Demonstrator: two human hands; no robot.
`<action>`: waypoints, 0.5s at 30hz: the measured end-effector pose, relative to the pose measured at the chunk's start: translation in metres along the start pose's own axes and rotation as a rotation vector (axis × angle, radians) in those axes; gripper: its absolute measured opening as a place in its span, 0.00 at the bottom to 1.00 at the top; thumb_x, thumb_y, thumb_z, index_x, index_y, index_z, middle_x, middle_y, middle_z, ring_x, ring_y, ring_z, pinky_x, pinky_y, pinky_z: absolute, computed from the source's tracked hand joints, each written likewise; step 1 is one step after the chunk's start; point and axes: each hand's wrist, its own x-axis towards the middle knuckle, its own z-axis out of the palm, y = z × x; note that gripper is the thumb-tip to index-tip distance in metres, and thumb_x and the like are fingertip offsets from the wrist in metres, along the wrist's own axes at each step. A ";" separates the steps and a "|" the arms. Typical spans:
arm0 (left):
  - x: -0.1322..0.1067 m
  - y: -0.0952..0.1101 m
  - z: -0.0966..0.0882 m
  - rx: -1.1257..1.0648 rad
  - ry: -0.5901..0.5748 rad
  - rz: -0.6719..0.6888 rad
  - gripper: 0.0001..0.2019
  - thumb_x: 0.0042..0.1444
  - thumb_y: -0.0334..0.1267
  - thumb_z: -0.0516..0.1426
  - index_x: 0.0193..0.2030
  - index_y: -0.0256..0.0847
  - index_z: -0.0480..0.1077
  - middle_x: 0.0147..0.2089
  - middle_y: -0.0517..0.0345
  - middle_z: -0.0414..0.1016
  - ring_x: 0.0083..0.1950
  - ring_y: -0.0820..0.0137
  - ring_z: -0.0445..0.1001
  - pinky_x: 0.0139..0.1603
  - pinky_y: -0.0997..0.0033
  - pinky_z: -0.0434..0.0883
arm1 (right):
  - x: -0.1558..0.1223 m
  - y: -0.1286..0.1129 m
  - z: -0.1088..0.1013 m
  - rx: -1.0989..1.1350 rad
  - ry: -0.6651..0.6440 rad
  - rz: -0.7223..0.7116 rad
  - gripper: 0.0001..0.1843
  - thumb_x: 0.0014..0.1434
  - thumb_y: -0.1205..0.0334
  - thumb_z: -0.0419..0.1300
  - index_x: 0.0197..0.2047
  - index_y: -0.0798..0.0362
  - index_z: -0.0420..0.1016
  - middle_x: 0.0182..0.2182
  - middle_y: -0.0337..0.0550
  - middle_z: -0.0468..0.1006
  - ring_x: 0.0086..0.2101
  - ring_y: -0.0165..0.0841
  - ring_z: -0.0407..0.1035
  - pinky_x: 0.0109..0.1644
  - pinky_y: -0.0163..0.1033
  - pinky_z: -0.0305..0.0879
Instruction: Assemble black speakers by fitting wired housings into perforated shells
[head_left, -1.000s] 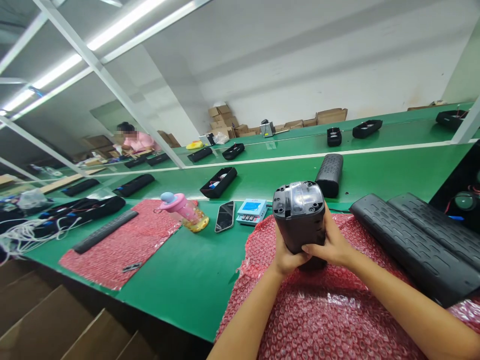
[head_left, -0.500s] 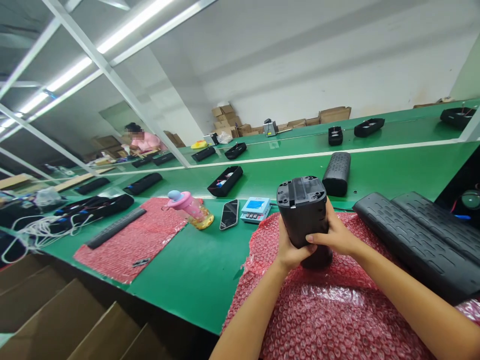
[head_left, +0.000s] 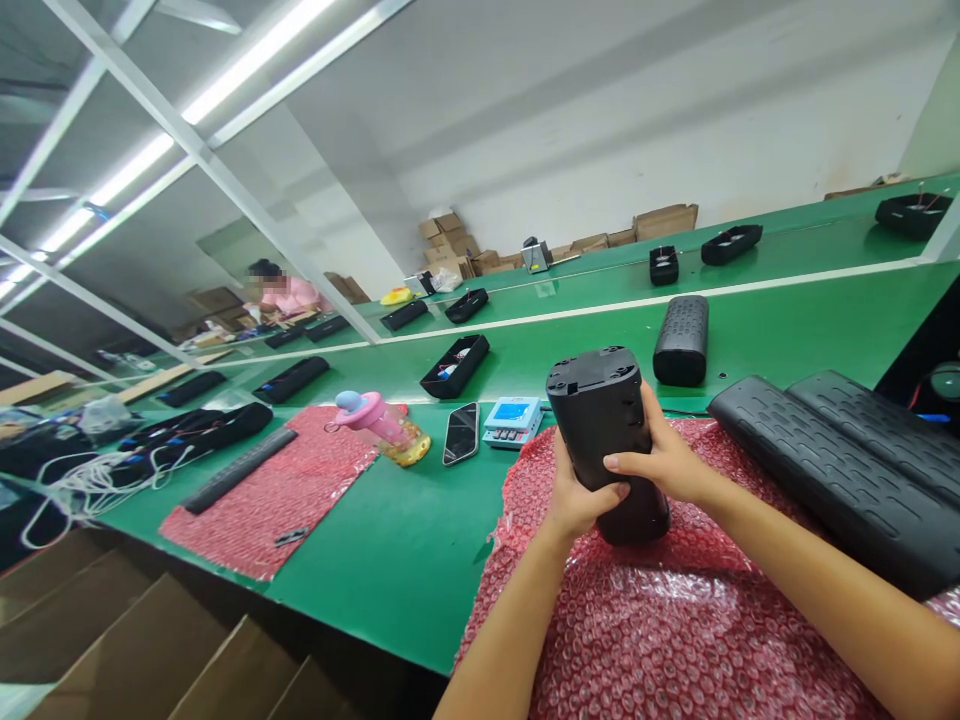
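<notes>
Between my two hands stands a black speaker housing [head_left: 600,420], nearly upright, leaning slightly left. Its far end with screw bosses faces up, and its lower end meets the pink bubble wrap [head_left: 660,640]. My left hand [head_left: 581,492] grips its left and near side, thumb across the front. From the right, my right hand [head_left: 667,455] wraps it, thumb pressed on the near face just above the left thumb. The fingers behind the housing are hidden. Right of my hands lie long black perforated shells [head_left: 825,480]. Another patterned black housing [head_left: 681,340] lies just beyond.
A light-blue device with a screen [head_left: 512,422], a phone [head_left: 460,434] and a pink-lidded bottle [head_left: 386,430] stand left of the wrap. Open black shells with wires [head_left: 454,366] lie on the green bench [head_left: 375,570]. A person [head_left: 285,292] sits far left.
The housing's top end has tipped slightly left and away, so its end face shows less. Both hands keep their hold. The view has shifted a little.
</notes>
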 end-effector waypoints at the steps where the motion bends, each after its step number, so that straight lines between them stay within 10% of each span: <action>1: 0.000 0.001 0.000 0.020 -0.011 0.006 0.52 0.34 0.44 0.69 0.63 0.48 0.43 0.56 0.48 0.65 0.54 0.55 0.70 0.53 0.52 0.70 | 0.001 0.000 0.000 0.012 0.006 -0.001 0.60 0.42 0.57 0.69 0.68 0.47 0.33 0.64 0.49 0.50 0.61 0.41 0.52 0.66 0.52 0.48; 15: 0.009 0.004 -0.003 0.018 -0.064 -0.002 0.56 0.34 0.46 0.69 0.66 0.49 0.40 0.60 0.46 0.64 0.56 0.53 0.69 0.54 0.52 0.69 | 0.002 0.005 -0.005 -0.078 0.027 0.029 0.63 0.43 0.52 0.68 0.66 0.51 0.25 0.62 0.58 0.51 0.60 0.42 0.54 0.65 0.53 0.49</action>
